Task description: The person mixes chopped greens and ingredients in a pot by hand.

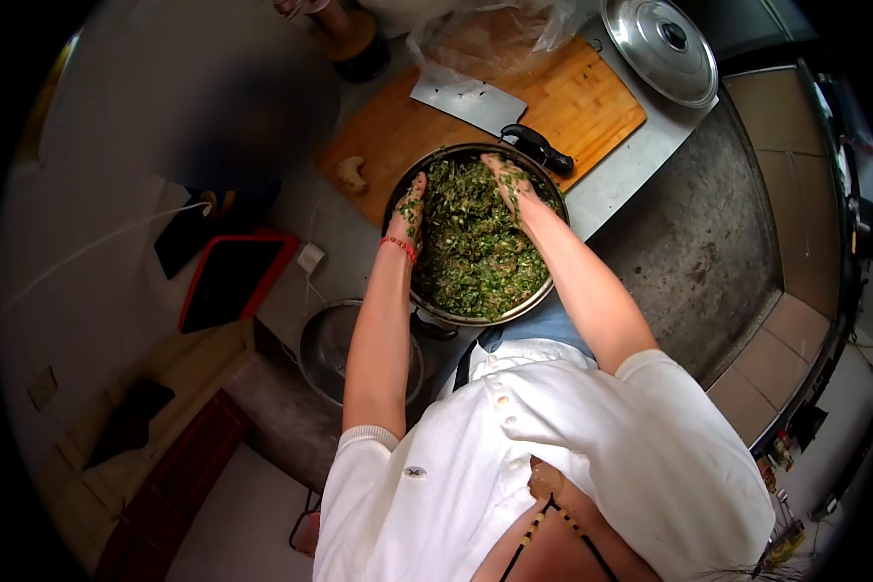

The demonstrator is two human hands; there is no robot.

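Left hand (410, 209) and right hand (509, 186) reach into the pot (529, 307) at either side, whether clenched or loose I cannot tell; greens (470, 238) lie between them, knife (461, 103) and board (606, 102) just beyond the fingertips

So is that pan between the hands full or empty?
Not empty: chopped green mixture covers nearly the whole inside of the pan; its depth I cannot tell.

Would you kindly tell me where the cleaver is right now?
In the head view, the cleaver lies at upper centre on the wooden cutting board, its black handle near the pot.
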